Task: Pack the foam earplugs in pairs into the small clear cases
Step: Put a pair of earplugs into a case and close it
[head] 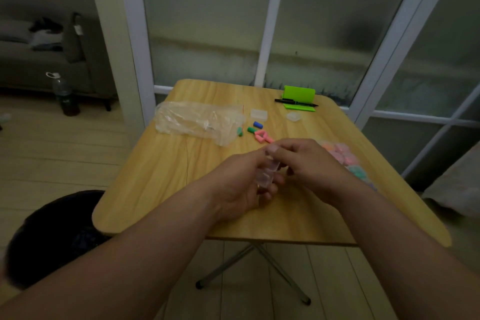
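A small clear case (267, 173) is held above the wooden table (166, 179) between both hands. My left hand (244, 184) grips it from below and the left. My right hand (304, 161) pinches its upper end with thumb and fingers. Whether the case holds earplugs is hidden by my fingers. Loose foam earplugs lie beyond the hands: pink ones (262, 136), a blue one (258, 125), green ones (251, 129). Two more clear cases (259, 114) (294, 116) lie further back. A bag of pastel earplugs (345, 157) lies to the right, partly behind my right hand.
A crumpled clear plastic bag (197, 122) lies at the table's back left. A green stand (299, 97) with a black pen (296, 102) is at the far edge. A dark bin (54, 236) stands on the floor to the left. Glass panels rise behind the table.
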The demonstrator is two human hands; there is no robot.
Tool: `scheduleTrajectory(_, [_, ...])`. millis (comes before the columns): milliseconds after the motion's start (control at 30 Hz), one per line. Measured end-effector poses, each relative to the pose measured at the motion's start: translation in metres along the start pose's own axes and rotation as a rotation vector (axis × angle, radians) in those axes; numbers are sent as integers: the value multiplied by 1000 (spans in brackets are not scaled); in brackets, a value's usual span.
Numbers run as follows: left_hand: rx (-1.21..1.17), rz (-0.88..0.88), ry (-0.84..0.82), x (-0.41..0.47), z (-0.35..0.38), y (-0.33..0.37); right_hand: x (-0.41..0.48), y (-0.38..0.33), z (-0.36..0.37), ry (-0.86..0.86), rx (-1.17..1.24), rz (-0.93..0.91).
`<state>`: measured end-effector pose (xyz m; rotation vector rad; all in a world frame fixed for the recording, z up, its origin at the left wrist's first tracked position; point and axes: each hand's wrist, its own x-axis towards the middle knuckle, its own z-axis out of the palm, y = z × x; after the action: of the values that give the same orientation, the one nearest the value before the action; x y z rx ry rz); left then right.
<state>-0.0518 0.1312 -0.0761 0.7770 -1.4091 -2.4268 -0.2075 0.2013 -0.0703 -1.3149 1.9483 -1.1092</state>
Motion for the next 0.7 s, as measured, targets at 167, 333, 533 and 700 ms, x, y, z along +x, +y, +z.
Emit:
scheduleTrajectory(167, [-60,-23,131,9,-2,2,2,-9,-2,62,77,38])
scheduleTrajectory(333, [-317,21,313,19,-7,9,49,-2,-8,337,-337,-37])
scheduleTrajectory(533, [-418,5,326,19,-12,12,90,0,13,304,-751,-59])
scheduleTrajectory(700, [-410,2,293,19,-17,14,100,5,21,304,-880,-21])
